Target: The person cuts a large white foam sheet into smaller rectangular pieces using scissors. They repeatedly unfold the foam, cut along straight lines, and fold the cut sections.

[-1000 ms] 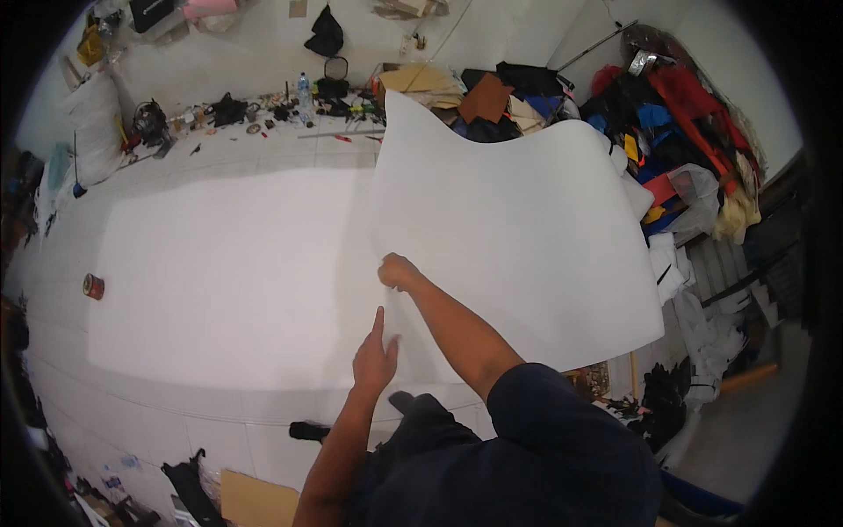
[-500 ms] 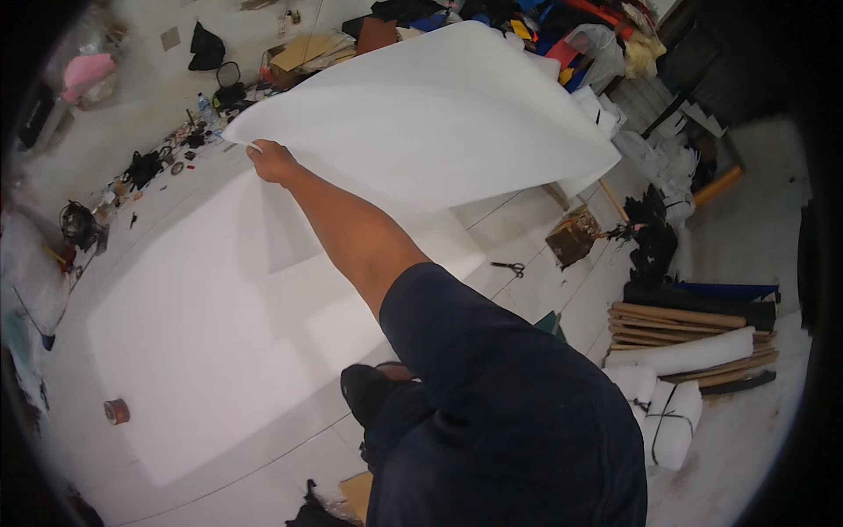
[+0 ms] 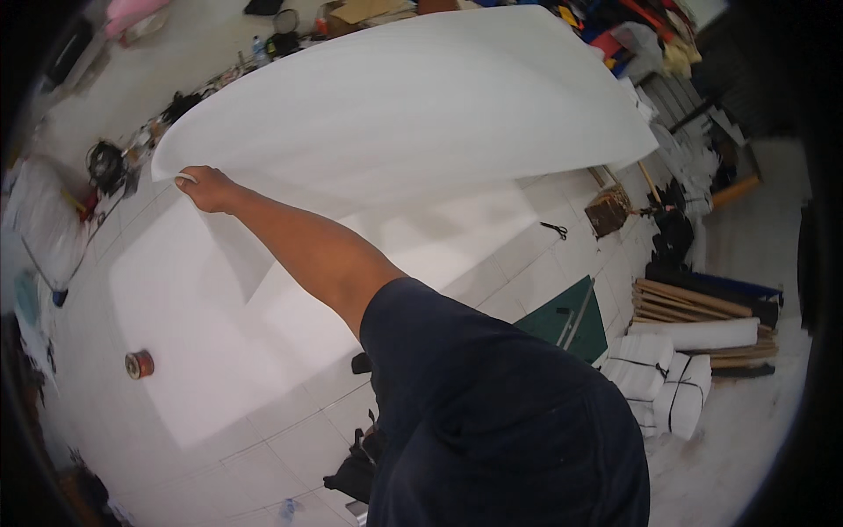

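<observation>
My right hand (image 3: 206, 189), with its arm stretched far to the left, pinches the near left edge of a large white sheet (image 3: 395, 105). This sheet bulges up off the floor and bends over beyond the hand. Below it, more white sheeting (image 3: 184, 351) lies flat on the floor; I cannot tell whether the two are joined. What looks like a reddish-brown roll of tape (image 3: 139, 364) rests at the left edge of the flat part. My left hand is out of sight.
Black scissors (image 3: 554, 230) and a green cutting mat (image 3: 566, 321) lie on the tiled floor at right. Beyond them are cardboard tubes (image 3: 680, 299) and tied white bundles (image 3: 683, 395). Mixed scraps (image 3: 645, 44) are heaped at far right. A small fan-like object (image 3: 107, 167) stands at left.
My right hand has moved left and somewhat nearer, pulling the sheet's edge with it. The raised sheet now spreads wider and bulges more. The view has shifted, showing more of the green mat.
</observation>
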{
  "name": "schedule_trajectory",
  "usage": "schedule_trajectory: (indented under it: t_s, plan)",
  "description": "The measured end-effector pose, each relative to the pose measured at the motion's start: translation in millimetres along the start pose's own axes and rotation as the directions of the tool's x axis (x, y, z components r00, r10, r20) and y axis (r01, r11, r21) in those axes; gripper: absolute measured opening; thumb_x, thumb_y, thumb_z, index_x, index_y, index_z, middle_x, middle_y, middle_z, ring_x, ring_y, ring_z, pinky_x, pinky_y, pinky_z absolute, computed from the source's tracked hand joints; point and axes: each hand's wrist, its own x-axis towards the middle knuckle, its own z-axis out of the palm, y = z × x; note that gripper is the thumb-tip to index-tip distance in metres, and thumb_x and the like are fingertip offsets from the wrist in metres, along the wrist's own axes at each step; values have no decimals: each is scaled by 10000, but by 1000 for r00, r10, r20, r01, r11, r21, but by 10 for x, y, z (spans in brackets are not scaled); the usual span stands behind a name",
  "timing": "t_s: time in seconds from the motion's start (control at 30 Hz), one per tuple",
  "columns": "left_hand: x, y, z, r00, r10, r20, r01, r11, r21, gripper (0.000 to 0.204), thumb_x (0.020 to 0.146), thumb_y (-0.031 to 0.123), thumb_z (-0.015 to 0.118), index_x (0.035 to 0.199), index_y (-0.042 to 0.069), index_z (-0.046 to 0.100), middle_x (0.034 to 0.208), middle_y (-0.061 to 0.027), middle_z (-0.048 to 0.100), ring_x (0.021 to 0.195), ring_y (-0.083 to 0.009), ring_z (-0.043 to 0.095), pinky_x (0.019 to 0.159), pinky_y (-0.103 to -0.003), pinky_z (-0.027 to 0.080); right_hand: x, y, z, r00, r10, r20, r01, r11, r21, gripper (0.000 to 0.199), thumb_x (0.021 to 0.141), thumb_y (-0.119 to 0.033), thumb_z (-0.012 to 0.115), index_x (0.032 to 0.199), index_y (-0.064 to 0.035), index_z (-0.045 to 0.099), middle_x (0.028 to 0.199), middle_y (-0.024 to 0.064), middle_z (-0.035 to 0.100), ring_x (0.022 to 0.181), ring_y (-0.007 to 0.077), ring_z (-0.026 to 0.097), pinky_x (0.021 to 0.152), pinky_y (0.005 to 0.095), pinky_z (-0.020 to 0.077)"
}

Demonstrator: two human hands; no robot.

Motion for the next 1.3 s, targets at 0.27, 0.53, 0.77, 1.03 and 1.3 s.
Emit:
schedule_trajectory:
  t_s: [0.27, 0.53, 0.77, 1.03, 1.3]
  plan:
    - [-298, -1408, -1247, 929, -349, -121, 302, 907, -295, 390, 932, 221, 564, 1260, 11, 545, 1011, -131, 633, 833, -208, 608, 681, -331, 495, 522, -665, 2199, 952, 170, 256, -177, 984, 6, 622, 937, -570, 484, 1412, -170, 450, 1454, 108, 402, 1286, 303, 421, 1064, 458, 350]
    - [157, -2572, -2723, 862, -506, -35, 431, 766, -478, 432, 932, 225, 579, 1297, 5, 513, 992, -115, 625, 792, -179, 605, 627, -300, 497, 885, -1035, 3962, 948, 290, 133, -298, 953, 49, 745, 924, -572, 519, 1486, -127, 314, 1525, 155, 321, 1395, 389, 285, 1057, 654, 252]
    - [1865, -2399, -4948, 911, -296, -287, 175, 908, -381, 415, 919, 242, 599, 1254, 0, 558, 943, -95, 640, 749, -144, 583, 631, -284, 481, 1255, -1418, 5246, 954, 229, 195, -213, 972, -98, 718, 918, -585, 515, 1482, -173, 346, 1496, 134, 382, 1385, 385, 304, 1058, 642, 256]
    - [3208, -2515, -6291, 898, -386, -212, 290, 880, -376, 424, 903, 286, 601, 1196, -20, 604, 1116, -177, 665, 998, -252, 629, 859, -329, 478, 1838, -1347, 6801, 955, 255, 153, -230, 959, -164, 791, 918, -574, 529, 1481, -57, 323, 1461, 186, 412, 1322, 343, 390, 1040, 511, 346]
    - [4833, -1857, -7043, 929, -363, -64, 334, 903, -270, 359, 919, 228, 568, 1185, -9, 612, 1038, -161, 676, 877, -224, 622, 731, -314, 475, 2081, -1627, 8719, 947, 269, 176, -238, 955, -180, 625, 958, -475, 532, 1370, -8, 482, 1328, 162, 559, 1237, 265, 494, 1053, 387, 358]
